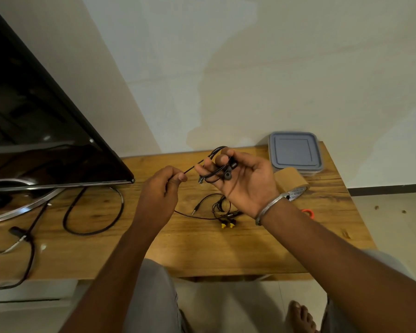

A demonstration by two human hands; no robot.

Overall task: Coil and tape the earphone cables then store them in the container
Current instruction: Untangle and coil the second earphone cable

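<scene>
Grainy wooden table, glossy screen

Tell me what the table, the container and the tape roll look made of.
Table: wood, by its grain lines and knots, with a warm, low-sheen finish. Container: likely plastic, with a matte grey moulded lid over a paler, seemingly translucent base. Tape roll: tan and matte, probably paper or plastic packing tape; the look leaves that open.
</scene>
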